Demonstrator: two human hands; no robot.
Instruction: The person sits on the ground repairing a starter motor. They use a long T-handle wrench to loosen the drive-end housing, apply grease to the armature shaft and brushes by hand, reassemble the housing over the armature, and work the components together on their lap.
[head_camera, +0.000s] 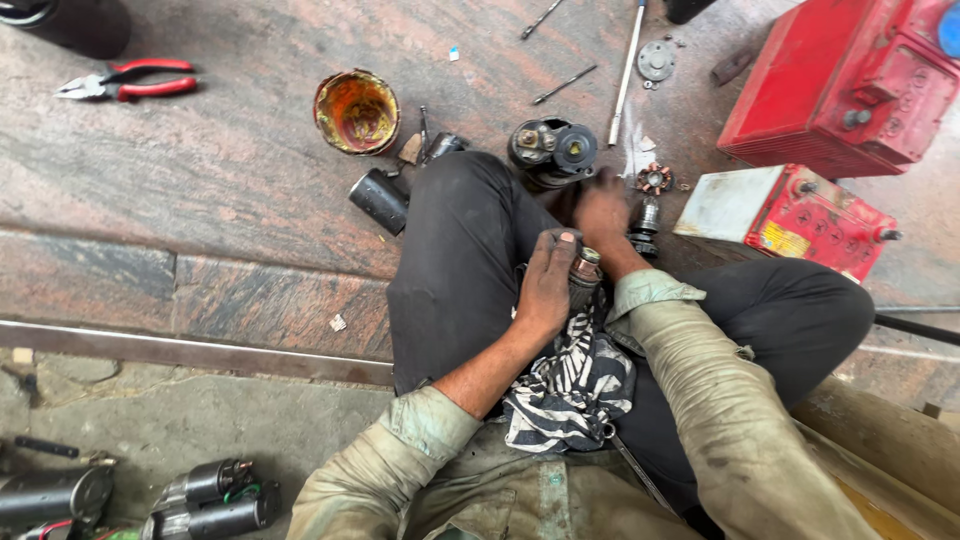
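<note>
Greasy steel armature (583, 272), heavy and slick, sits over your lap on the striped rag (570, 385), left hand (545, 285) clamped round its body; your blurred right hand (602, 212) reaches beyond, grip unclear

red-handled pliers (128, 80), paint-stained tin (357, 111), two red batteries (848, 78)

A black and white striped cloth (572, 385) is seen on the black trousers (460, 250). The sleeves (720, 400) are coloured in a faded olive with dark stains. Two battery cases (845, 80) are painted red, the smaller battery (790, 215) with a white side and a yellow label. The pliers (128, 80) have red handles. The tin (356, 112) is smeared orange and yellow inside. The floor (230, 200) is mottled brown and grey
</note>
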